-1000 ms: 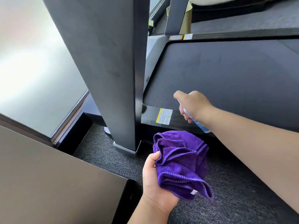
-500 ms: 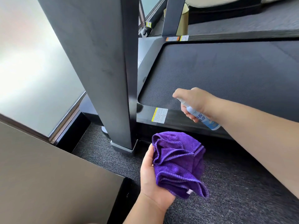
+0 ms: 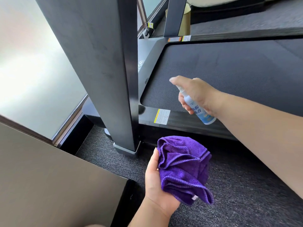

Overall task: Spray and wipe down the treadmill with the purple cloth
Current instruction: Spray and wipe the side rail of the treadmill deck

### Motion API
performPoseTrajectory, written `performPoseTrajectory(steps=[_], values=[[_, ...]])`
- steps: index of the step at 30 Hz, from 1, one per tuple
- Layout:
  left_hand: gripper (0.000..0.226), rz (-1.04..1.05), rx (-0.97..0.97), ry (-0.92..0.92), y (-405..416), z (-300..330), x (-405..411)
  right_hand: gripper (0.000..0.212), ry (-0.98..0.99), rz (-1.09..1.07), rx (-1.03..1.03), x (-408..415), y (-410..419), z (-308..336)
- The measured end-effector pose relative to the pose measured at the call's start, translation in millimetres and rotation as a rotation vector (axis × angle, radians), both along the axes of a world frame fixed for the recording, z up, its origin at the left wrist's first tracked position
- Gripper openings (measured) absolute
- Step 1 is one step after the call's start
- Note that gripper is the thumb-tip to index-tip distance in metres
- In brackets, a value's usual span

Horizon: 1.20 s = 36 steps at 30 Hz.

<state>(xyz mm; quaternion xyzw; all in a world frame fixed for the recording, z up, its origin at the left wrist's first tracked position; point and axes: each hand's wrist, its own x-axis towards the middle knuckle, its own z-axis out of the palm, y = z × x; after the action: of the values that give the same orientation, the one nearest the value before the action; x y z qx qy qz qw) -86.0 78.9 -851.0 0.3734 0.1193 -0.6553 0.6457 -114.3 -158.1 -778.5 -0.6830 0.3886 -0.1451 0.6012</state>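
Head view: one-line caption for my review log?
Right hand aims spray bottle at treadmill belt; left hand holds purple cloth.

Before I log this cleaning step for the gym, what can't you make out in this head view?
- Spray bottle: nozzle covered by the right hand; any mist is not visible.
- Warning sticker: print too small to read.
- Treadmill belt: cut off at the right edge; wetness unclear.
- Treadmill console: above the frame; only the upright post shows.
- Purple cloth: bunched in the left hand, underside hidden.
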Motion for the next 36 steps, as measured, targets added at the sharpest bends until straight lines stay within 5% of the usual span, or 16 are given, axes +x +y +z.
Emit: performPoseTrajectory(steps=[7, 14, 25, 36], values=[[0.064, -0.013, -0.009, 0.019, -2.3, -3.0, -3.0, 0.053, 0.067, -0.043, -0.018, -6.4, -2.8, -7.5], [0.066, -0.014, -0.031, 0.034, -4.0, -7.9, -5.1, 0.070, 0.085, -0.014, 0.011, -26.5, -13.4, -5.6], [0.065, -0.015, -0.022, 0.010, -5.7, -9.2, -13.5, 0.055, 0.285, 0.024, -0.051, -63.1, -19.5, -6.4], [0.068, 0.010, 0.008, 0.009, -6.6, -14.9, -16.5, 0.061, 0.259, -0.026, -0.003, -98.3, -31.2, -4.1]])
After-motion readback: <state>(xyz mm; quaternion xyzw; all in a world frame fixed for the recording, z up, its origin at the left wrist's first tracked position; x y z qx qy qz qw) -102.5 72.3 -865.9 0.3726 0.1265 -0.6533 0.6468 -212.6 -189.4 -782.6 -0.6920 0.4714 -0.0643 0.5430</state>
